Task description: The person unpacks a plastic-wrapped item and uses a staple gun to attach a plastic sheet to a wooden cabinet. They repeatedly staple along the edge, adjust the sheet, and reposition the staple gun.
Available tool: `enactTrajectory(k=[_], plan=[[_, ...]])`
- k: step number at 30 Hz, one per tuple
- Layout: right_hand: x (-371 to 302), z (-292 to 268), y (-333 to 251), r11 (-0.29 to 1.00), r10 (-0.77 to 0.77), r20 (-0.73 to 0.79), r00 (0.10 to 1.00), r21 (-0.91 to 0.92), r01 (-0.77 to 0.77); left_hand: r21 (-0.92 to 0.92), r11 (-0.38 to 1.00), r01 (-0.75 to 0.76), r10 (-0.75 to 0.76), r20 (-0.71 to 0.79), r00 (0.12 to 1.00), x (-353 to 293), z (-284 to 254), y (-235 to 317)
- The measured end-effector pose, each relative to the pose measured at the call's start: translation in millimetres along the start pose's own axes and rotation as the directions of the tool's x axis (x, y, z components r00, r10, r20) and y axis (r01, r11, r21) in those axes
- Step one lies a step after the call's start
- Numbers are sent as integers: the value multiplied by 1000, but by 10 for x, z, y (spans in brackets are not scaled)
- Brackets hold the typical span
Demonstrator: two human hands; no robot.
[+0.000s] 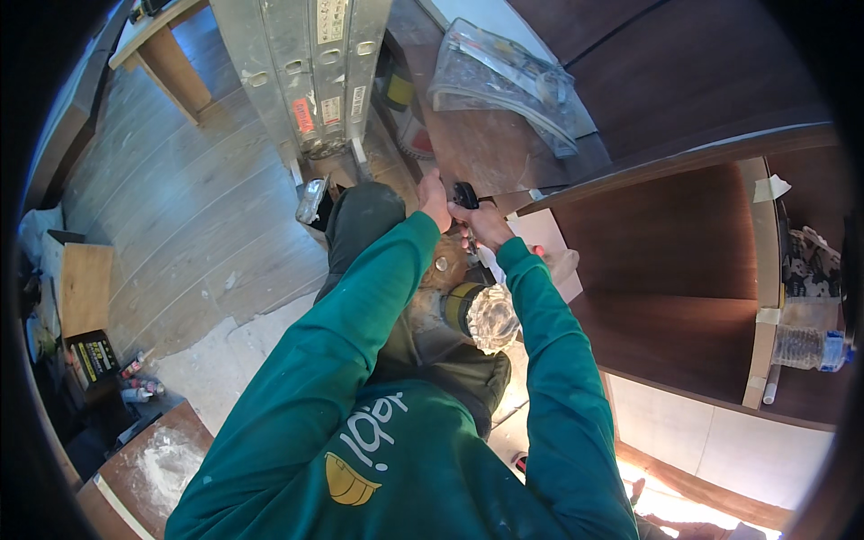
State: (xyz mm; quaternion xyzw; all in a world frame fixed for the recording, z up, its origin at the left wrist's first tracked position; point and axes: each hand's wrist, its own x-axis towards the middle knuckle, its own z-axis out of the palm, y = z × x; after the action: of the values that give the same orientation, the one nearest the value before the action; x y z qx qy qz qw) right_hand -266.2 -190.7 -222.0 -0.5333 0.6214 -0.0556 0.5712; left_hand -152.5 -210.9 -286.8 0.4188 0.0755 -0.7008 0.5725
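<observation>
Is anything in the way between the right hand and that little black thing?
Nothing that I can see! The right hand is right at the small black object, whose exact kind is unclear. The left hand is close by, on the object's left side, so it isn't between them.

Reference: ladder point(308, 76). Person's left arm point(351, 310), green-sleeved, reaches forward; left hand point(434, 200) sits right of the ladder's foot, on the near side, wrist close to straight, finger closure unclear. Right arm point(562, 351), same sleeve, angles inward; right hand point(488, 225) just beside the left, farther from the ladder, fingers curled closed. Left knee point(369, 211) bent, near the ladder's foot.
</observation>
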Motion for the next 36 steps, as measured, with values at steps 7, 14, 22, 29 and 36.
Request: enactTrajectory(k=[7, 14, 22, 29, 36], plan=[[-185, -24, -213, 1000, 16, 3, 1000, -12, -16, 133, 988, 76, -85, 61, 995, 46, -41, -58], [-51, -46, -151, 994, 83, -36, 996, -66, -86, 120, 987, 107, -113, 47, 993, 39, -21, -33], [-175, 63, -228, 987, 25, -155, 988, -156, -50, -99, 995, 23, -13, 101, 995, 148, -71, -105], [-89, 78, -83, 978, -31, -197, 980, -210, -11, 10, 1000, 27, -28, 163, 986, 29, -47, -36], [-100, -143, 24, 994, 106, 130, 986, -12, -105, -80, 993, 92, -75, 196, 978, 0, -21, -49]])
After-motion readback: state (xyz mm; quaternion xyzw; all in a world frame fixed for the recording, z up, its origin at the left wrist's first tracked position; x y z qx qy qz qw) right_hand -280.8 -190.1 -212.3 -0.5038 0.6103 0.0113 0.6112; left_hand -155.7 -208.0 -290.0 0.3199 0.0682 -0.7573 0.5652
